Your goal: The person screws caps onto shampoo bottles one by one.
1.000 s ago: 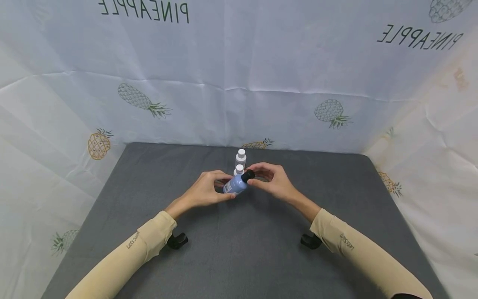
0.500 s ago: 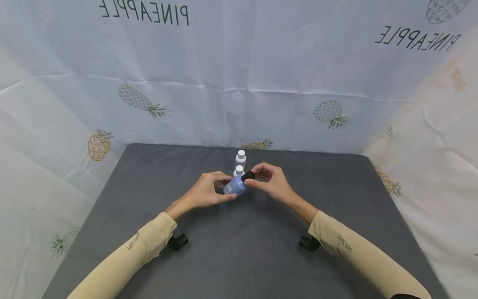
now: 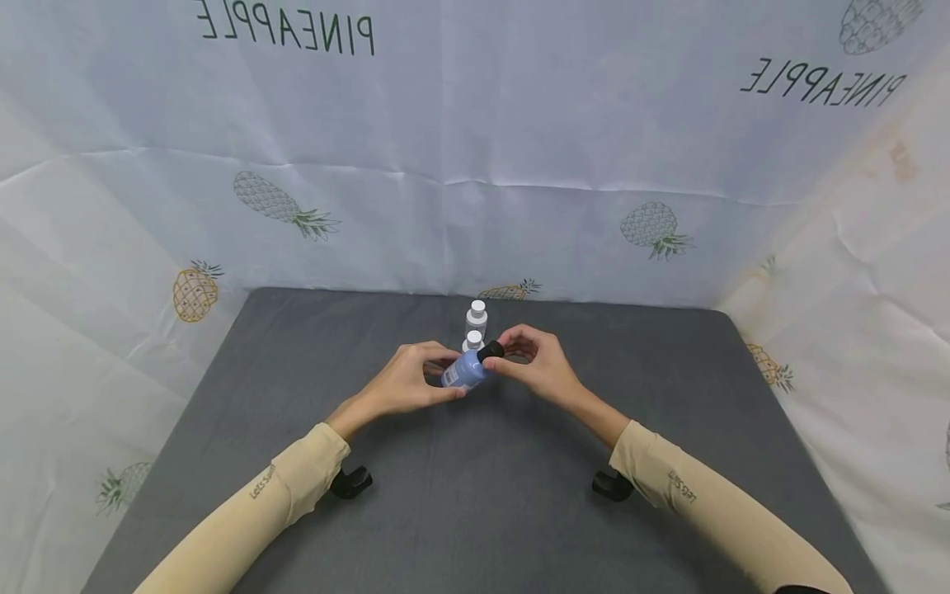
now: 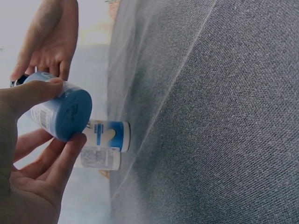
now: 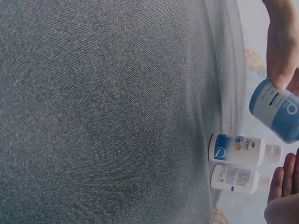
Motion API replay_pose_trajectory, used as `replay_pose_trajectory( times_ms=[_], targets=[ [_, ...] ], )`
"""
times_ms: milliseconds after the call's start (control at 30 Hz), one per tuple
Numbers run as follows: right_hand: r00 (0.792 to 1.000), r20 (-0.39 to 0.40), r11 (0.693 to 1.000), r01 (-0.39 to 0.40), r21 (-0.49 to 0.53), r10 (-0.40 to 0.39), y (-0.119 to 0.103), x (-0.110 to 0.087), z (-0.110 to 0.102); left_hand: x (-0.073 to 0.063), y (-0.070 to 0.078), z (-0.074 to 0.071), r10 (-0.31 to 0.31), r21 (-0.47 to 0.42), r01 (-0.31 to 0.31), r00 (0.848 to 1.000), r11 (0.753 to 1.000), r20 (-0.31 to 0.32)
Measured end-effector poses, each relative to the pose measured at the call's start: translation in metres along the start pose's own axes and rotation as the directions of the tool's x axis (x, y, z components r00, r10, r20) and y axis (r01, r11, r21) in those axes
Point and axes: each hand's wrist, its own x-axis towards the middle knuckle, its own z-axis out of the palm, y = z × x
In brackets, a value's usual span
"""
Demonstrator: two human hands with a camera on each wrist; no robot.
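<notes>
My left hand [image 3: 411,379] grips the body of a blue bottle [image 3: 462,371], thumb on the near side and fingers on the far side. The bottle is tilted, held above the table, its black cap [image 3: 491,351] up to the right. Thumb and fingers of my right hand [image 3: 540,363] pinch that cap. In the left wrist view, the bottle's round base [image 4: 75,114] faces the camera. Two white bottles stand upright just behind: a nearer one [image 3: 472,341] partly hidden by the blue bottle, and a farther one [image 3: 477,318]. A Dove label shows on one white bottle [image 5: 238,150].
Dark grey cloth covers the table [image 3: 475,503]. A white curtain [image 3: 445,231] printed with pineapples hangs behind the far edge and along both sides. Black wrist mounts [image 3: 352,482] sit under both forearms.
My right thumb has slid slightly left across the black cap, and the fingertips opposite have shifted a little. The left hand and the blue bottle stay nearly still.
</notes>
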Motion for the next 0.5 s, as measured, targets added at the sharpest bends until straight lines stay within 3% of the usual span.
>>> replay_pose_trajectory(
  times_ms=[300,500],
  targets=[
    [0.999,0.04,0.999,0.014,0.03,-0.015,-0.001,-0.002,-0.004,-0.001,0.001,-0.001,-0.004,0.011,0.004,1.0,1.0,-0.01],
    [0.988,0.132,0.979,0.048,0.196,-0.074,-0.005,-0.003,-0.013,-0.001,0.002,-0.001,-0.011,0.009,0.011,1.0,1.0,-0.011]
  ],
)
